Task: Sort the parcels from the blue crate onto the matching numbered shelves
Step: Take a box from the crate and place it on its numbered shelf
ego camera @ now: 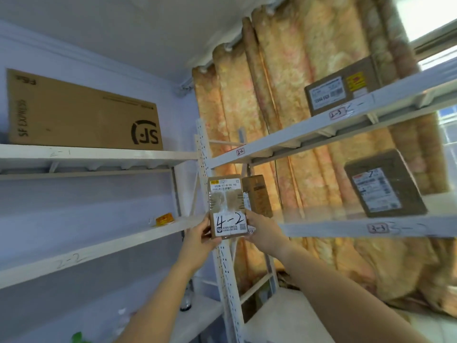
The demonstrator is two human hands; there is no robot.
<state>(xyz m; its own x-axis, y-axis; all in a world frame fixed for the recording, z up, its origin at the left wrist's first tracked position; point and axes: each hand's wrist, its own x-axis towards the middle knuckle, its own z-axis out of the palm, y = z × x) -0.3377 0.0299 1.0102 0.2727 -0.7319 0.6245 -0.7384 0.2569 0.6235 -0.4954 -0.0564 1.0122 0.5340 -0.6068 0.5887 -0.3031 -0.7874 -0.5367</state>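
White metal shelves (99, 154): flat SF cardboard carton (81, 112) on 2-1, brown labelled box (385, 184) on 3-3. Your left hand (197, 238) and right hand (264, 231) both grip small brown cardboard parcel (227, 206) marked 4-2, mid-air.

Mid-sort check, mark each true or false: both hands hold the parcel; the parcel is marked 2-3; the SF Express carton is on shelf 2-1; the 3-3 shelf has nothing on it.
1. The left hand and the right hand both hold the parcel: true.
2. The parcel is marked 2-3: false, it reads 4-2.
3. The SF Express carton stands on the shelf marked 2-1: true.
4. The shelf tagged 3-3 has nothing on it: false, a brown box sits on it.
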